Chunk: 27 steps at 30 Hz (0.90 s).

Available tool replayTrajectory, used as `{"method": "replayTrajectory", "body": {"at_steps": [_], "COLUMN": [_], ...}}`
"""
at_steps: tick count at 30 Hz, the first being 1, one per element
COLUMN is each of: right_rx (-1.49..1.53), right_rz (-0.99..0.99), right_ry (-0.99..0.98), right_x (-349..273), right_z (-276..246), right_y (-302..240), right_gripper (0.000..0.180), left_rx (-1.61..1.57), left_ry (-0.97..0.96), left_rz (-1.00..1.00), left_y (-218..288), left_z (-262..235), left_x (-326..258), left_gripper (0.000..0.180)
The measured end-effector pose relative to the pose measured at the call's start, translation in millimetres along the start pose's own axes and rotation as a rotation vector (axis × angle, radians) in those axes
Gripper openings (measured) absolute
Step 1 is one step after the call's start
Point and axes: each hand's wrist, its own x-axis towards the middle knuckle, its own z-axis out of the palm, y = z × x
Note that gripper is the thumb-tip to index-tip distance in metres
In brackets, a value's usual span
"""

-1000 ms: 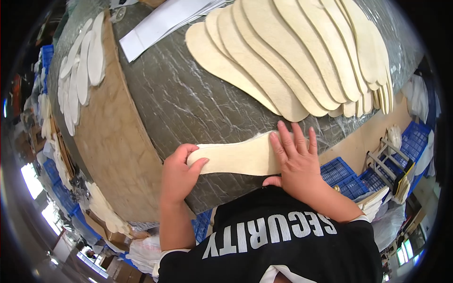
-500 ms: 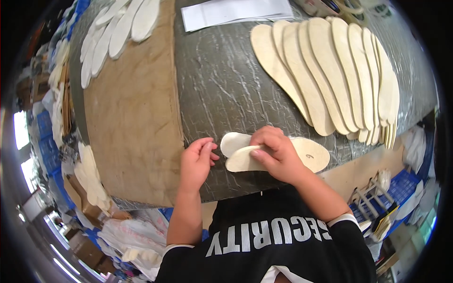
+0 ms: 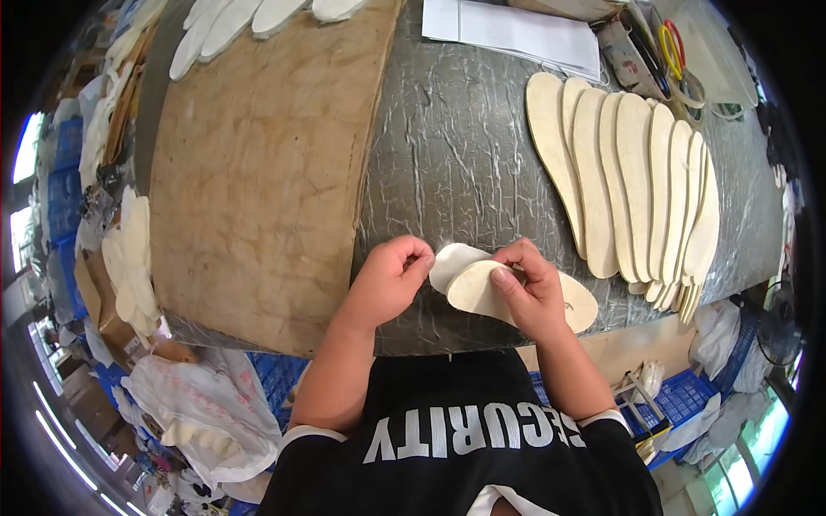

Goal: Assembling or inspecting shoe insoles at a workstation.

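Note:
My right hand (image 3: 533, 288) pinches a cream insole (image 3: 473, 291) between thumb and fingers, close to the table's near edge. Behind it and partly covered by it, a white insole end (image 3: 450, 261) sticks out to the left. A broader cream end (image 3: 582, 306) shows on the right of that hand, with a small dark mark; which piece it belongs to is hidden. My left hand (image 3: 391, 279) is closed, thumb against curled fingers, just left of the white end. Whatever might be between those fingertips cannot be seen.
Many cream insoles (image 3: 632, 172) lie fanned out at the right. A brown board (image 3: 258, 163) covers the table's left, with white insoles (image 3: 228, 30) at its far end. White sheets (image 3: 508, 34), scissors (image 3: 671, 47) and a holder (image 3: 632, 56) stand at the back.
The view has shifted, so the table's things sit differently in it. My left hand has moved nearer the insoles, its fingers now curled tighter. The right hand keeps its hold.

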Motion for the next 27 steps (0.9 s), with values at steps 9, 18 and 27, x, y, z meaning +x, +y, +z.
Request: {"method": "replayTrajectory", "body": {"at_steps": [9, 18, 27], "right_rx": [0.031, 0.033, 0.016], "right_rz": [0.039, 0.048, 0.004], "right_ry": [0.017, 0.011, 0.017], "right_x": [0, -3, -4], "right_z": [5, 4, 4], "right_y": [-4, -3, -4], "right_gripper": [0.009, 0.009, 0.008], "left_rx": [-0.313, -0.253, -0.165], "left_ry": [-0.145, -0.176, -0.146], "left_rz": [0.071, 0.091, 0.154], "left_y": [18, 22, 32], "left_z": [4, 6, 10], "left_x": [-10, -14, -23], "left_gripper": [0.008, 0.009, 0.008]}}
